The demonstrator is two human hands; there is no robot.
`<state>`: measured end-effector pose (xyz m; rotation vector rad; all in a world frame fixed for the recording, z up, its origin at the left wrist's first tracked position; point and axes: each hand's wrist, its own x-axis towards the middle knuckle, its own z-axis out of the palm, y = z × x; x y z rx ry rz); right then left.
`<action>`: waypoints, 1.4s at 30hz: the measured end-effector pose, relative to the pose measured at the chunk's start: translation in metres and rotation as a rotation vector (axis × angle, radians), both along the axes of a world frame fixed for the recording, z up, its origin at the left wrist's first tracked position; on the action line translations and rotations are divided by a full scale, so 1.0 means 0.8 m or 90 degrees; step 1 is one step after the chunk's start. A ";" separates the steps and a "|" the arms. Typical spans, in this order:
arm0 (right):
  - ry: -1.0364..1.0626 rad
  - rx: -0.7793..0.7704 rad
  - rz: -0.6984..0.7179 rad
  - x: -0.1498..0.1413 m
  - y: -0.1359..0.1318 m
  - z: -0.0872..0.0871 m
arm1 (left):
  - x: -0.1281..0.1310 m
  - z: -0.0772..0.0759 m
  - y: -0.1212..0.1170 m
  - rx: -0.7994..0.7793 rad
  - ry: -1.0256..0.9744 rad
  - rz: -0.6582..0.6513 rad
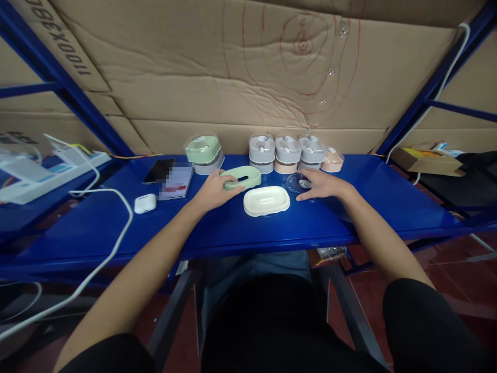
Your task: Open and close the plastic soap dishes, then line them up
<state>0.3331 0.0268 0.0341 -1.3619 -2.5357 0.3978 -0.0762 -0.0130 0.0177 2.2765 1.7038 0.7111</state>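
Observation:
My left hand (215,189) grips the near end of a pale green oval soap-box part (244,176) lying on the blue shelf (272,228). A cream oval tray (266,200) lies just in front of it, between my hands. My right hand (323,184) rests its fingers on a clear plastic lid (296,183) to the right of the tray. Behind them a row of packed soap boxes stands against the cardboard: a green one (202,149) on a grey one at the left, three grey ones (286,151) on pink bases, and a pink one (332,160).
A dark phone (158,171) and a card lie at the left, with a white earbud case (145,203) nearer. A white cable (116,238) loops over the front edge. A power strip (73,158) sits on the left shelf. Cardboard box (425,160) lies at the right.

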 end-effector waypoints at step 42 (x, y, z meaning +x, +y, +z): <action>0.121 0.080 0.243 -0.102 -0.065 0.028 | 0.056 -0.025 -0.040 -0.153 -0.261 -0.247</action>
